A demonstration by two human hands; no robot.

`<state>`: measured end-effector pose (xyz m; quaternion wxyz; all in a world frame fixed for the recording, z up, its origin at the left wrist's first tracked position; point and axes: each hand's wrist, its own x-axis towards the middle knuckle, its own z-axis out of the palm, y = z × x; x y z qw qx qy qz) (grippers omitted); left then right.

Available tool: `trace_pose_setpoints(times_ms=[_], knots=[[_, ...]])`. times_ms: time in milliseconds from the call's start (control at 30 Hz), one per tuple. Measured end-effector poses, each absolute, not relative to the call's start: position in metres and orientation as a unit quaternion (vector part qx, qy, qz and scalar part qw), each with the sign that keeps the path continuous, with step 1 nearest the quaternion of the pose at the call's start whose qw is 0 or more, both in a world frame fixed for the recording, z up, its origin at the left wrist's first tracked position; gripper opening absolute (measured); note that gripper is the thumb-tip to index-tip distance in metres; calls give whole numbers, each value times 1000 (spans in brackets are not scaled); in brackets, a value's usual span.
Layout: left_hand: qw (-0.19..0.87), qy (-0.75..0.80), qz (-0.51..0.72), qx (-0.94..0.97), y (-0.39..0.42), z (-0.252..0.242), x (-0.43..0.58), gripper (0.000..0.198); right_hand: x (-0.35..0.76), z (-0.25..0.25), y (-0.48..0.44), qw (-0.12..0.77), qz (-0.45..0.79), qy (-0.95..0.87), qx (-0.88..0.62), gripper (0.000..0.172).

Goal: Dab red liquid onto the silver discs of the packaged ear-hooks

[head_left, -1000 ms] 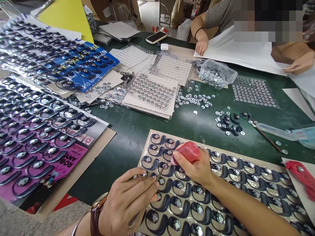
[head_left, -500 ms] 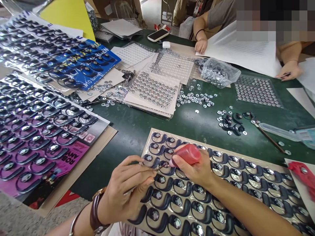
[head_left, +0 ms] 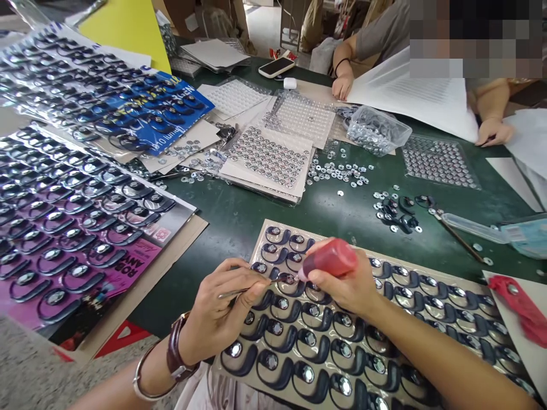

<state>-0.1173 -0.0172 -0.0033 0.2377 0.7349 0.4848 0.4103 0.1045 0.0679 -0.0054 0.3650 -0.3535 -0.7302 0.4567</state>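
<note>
My right hand (head_left: 348, 287) is wrapped round a red squeeze bottle (head_left: 331, 259), tilted with its pale nozzle pointing down and left. Pinched in my left hand (head_left: 226, 310) is a thin metal tool (head_left: 241, 290), its tip close to the nozzle. Both tips meet over one dark curved piece (head_left: 287, 279) near the left side of a cardboard sheet (head_left: 261, 238). Rows of such black hook-shaped pieces with shiny round faceted centres cover that sheet under clear plastic. Whether the tips touch the piece is too small to tell.
Similar filled sheets, one purple (head_left: 141, 259) and one blue (head_left: 171, 128), lie left. Ahead are trays of round gems (head_left: 267, 156), loose silvery discs (head_left: 342, 173) and a clear plastic box (head_left: 378, 131). A co-worker's hands (head_left: 342, 88) hold white sheeting. A red item (head_left: 519, 307) lies right.
The nozzle and the metal tool have shifted slightly up, staying close together. The tool now lies flatter, showing more of its length. My view has shifted a little.
</note>
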Motion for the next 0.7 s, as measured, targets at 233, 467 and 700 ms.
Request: trace_pose_setpoints(times_ms=[233, 467, 700], knots=[[110, 429, 404, 800, -47, 7, -116, 18, 113, 8, 50, 352, 477, -679, -433, 18], [8, 361, 310, 879, -23, 11, -93, 23, 147, 4, 85, 445, 467, -594, -481, 23], [-19, 328, 320, 889, 37, 6, -63, 21, 157, -10, 122, 450, 358, -663, -480, 16]])
